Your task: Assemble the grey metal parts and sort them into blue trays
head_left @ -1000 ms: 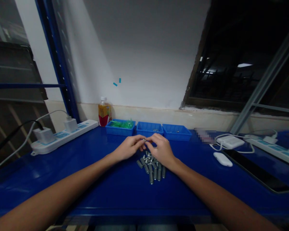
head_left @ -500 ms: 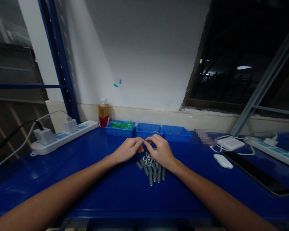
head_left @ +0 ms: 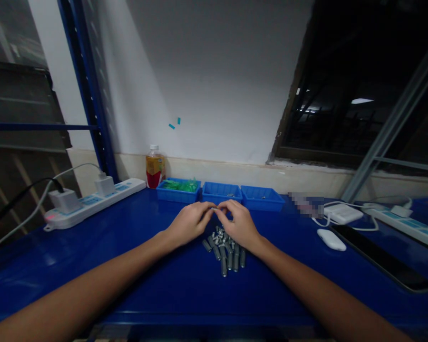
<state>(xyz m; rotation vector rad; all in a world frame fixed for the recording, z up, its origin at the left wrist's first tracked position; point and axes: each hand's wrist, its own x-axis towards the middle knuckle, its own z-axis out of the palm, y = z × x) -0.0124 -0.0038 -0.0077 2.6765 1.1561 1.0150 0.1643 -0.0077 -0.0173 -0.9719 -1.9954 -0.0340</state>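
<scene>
My left hand (head_left: 190, 222) and my right hand (head_left: 239, 224) meet fingertip to fingertip above the blue table. Pinched between them is a small silvery metal piece (head_left: 214, 208), mostly covered by the fingers, so its exact kind does not show. Just below my right hand lies a pile of grey metal rods (head_left: 224, 267), short and cylindrical. Small shiny screws (head_left: 219, 236) are heaped at the far end of that pile, partly behind the right hand.
Behind the hands stand three blue bins: one with green plastic (head_left: 180, 194), a middle bin (head_left: 221, 194) and a right bin (head_left: 263, 204) with small metal bits. A bottle (head_left: 154, 168), power strips (head_left: 92, 204), a white case (head_left: 331, 239) and a phone (head_left: 381, 259) flank them.
The left fingers have closed in further around the small metal piece, and the left hand has shifted slightly. My right hand stays nearly in place. The pile looks the same.
</scene>
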